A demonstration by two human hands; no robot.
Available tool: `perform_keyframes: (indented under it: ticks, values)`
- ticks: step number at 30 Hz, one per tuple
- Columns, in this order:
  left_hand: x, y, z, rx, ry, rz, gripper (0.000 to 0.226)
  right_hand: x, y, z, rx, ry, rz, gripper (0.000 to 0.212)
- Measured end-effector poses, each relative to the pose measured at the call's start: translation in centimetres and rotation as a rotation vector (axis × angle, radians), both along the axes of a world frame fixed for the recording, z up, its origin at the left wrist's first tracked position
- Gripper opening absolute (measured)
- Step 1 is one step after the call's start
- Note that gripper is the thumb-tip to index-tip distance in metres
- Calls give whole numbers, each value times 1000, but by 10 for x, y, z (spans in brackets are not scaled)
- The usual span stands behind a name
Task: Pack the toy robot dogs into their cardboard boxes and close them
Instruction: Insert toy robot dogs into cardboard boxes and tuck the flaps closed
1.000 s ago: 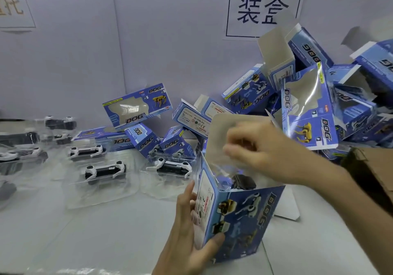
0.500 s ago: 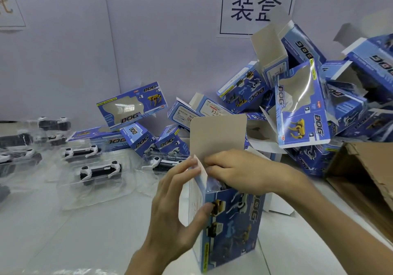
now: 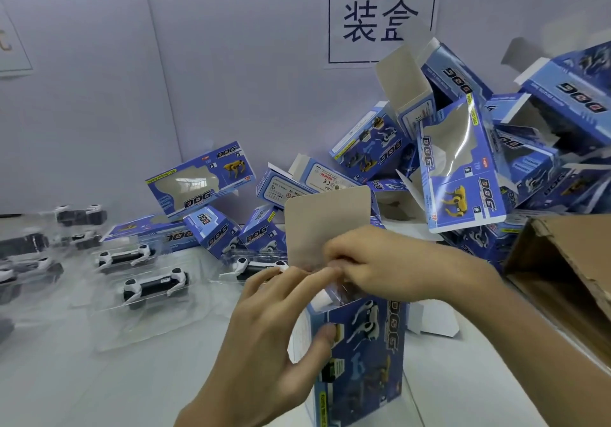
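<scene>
Only one view, worn on the head, looks forward and down. The left hand (image 3: pixel 264 334), right hand (image 3: pixel 390 261) and held box (image 3: pixel 370 370) are near; the box pile (image 3: pixel 463 168) and wall (image 3: pixel 231 63) are far.

Upright box (image 3: pixel 370 360) at front centre on table (image 3: pixel 99 390). Left of box: toy dogs (image 3: pixel 155 286) in trays (image 3: pixel 139 330). Behind box, to right: heap of boxes (image 3: pixel 463 175). Right of box: carton (image 3: pixel 575 261). Behind box, on wall (image 3: pixel 231 63): sign (image 3: pixel 380 20).
</scene>
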State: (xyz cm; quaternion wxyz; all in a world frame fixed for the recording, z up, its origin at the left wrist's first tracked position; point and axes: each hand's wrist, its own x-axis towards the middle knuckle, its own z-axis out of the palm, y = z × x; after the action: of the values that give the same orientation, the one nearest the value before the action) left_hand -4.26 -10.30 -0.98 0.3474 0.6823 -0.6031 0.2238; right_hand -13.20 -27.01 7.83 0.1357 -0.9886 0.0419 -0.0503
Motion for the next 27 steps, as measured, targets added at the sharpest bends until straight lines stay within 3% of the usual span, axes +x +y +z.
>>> perform_keyframes:
  ticks: [3, 5, 8, 11, 14, 18, 22, 27]
  values:
    - [-9, 3, 12, 133, -59, 159, 51, -15, -5, -2, -40, -439, -109, 17]
    - [-19, -2, 21, 217, -135, 244, 58, -26, -12, -14, 100, -667, -305, 14]
    - [-37, -17, 32, 351, -264, 361, 61, -34, -20, -42, 340, -644, -573, 12]
    - [-56, -36, 44, 518, -272, 420, 63, -32, -20, -65, 480, -723, -598, 9]
    - [-61, -46, 43, 612, -219, 463, 62, -28, -13, -74, 451, -857, -567, 13]
    - [-52, -42, 38, 583, -184, 465, 51, -27, -3, -80, 463, -962, -500, 9]
    - [-32, -37, 33, 551, -198, 398, 36, -29, 4, -90, 547, -994, -437, 44]
    - [-11, -28, 31, 510, -191, 263, 41, -31, 0, -94, 504, -912, -308, 41]
